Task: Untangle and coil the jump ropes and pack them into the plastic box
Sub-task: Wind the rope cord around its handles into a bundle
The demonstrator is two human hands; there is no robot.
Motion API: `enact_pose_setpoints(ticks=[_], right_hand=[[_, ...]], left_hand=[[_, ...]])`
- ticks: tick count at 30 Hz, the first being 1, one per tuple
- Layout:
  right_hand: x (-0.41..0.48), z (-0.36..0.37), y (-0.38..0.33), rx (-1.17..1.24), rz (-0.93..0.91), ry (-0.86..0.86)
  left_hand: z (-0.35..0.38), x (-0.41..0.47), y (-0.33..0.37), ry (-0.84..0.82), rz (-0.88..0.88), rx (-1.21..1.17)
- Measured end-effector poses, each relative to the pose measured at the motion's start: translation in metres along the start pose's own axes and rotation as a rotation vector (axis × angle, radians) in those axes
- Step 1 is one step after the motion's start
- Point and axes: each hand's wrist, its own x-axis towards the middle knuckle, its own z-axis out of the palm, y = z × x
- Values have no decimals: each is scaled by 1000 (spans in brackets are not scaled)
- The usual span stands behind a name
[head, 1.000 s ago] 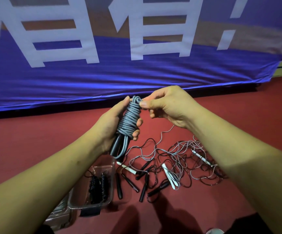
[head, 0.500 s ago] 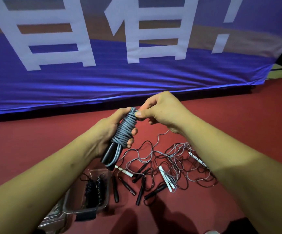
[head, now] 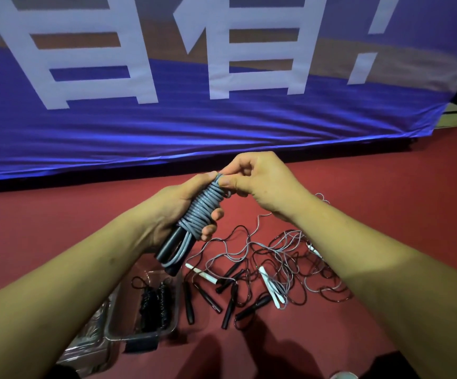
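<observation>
Grey rope coil [head: 204, 207] has dropped nearer since a second ago, my left hand [head: 179, 209] clenched around it, right hand [head: 254, 181] pinching its far end, tuck nearly finished.

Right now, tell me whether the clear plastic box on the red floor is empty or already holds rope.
Not empty. The clear plastic box holds one coiled black rope; its lid is off.

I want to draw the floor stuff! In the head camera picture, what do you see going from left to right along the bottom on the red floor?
Plastic box with a coiled black rope inside → loose black handles → white handles → tangle of gray and dark ropes.
</observation>
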Motion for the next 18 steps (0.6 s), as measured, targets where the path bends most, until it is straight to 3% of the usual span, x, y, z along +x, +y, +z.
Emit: enact_pose_setpoints(ticks=[5,9,18], right_hand=[[0,0,0,-4,-61,74],[1,-1,-1,65,-94,1],[-3,3,6,297,41,-125]], left_hand=[[2,-2,2,-53,4,-98],[-1,-5,5,-78,55,-142],[-1,-10,3,-176,-6,-59]])
